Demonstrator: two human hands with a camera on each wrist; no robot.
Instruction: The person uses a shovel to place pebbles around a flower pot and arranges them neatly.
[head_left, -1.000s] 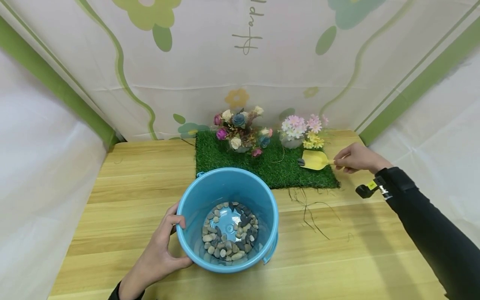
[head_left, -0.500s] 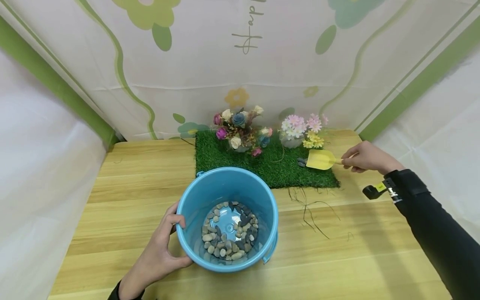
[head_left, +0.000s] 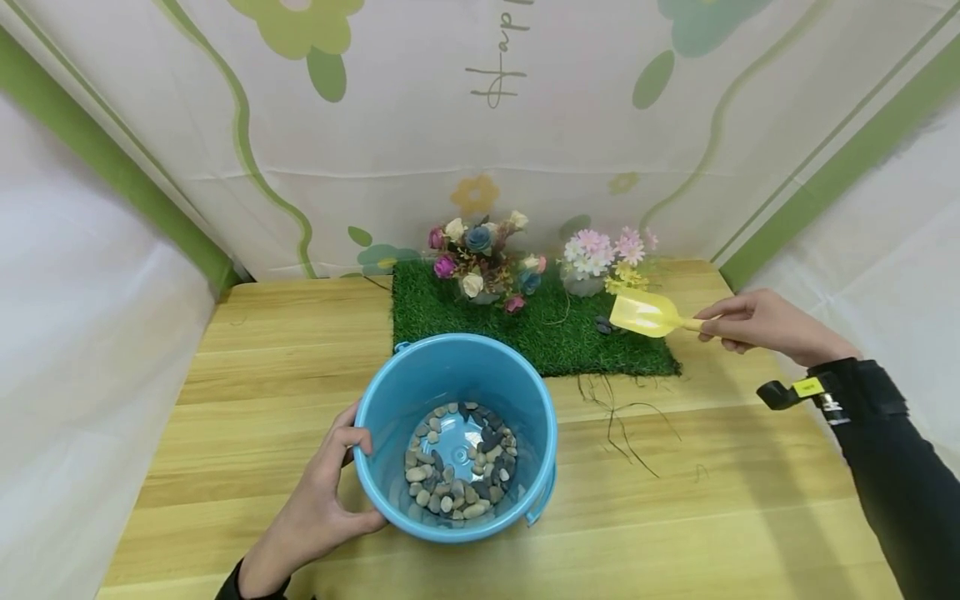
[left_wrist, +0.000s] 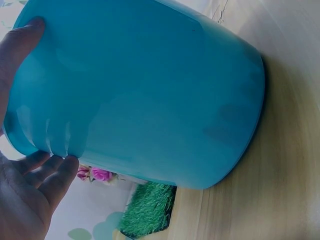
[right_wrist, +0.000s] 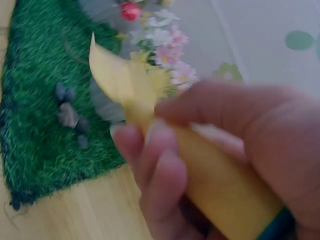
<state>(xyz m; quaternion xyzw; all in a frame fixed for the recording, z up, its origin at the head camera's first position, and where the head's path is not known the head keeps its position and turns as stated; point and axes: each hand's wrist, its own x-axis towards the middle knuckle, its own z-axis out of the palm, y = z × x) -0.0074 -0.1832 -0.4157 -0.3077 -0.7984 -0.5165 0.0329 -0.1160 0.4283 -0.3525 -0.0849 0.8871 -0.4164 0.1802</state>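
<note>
My left hand [head_left: 324, 500] grips the rim of a light blue bucket [head_left: 459, 533] from the left, thumb and fingers spread along its side. Grey, tan and black pebbles [head_left: 450, 492] lie round the bucket's floor. My right hand [head_left: 757, 323] holds a small yellow toy shovel [head_left: 647, 315] by its handle, and no pebbles show on its blade. The blade is above the right part of a green grass mat [head_left: 577, 350]. A few dark pebbles [right_wrist: 70, 114] lie on this mat, just past the blade's tip in the head view.
Two artificial flower arrangements, one of roses [head_left: 486, 258] and one of pink and yellow daisies [head_left: 588, 254], stand at the mat's back. Thin dark root-like strands [head_left: 615, 425] lie on the wooden table [head_left: 277, 400]. A printed curtain [head_left: 390, 125] hangs behind.
My right hand has drawn the shovel to the right and raised it off the mat, uncovering the dark pebbles. The left hand and the bucket have stayed put.
</note>
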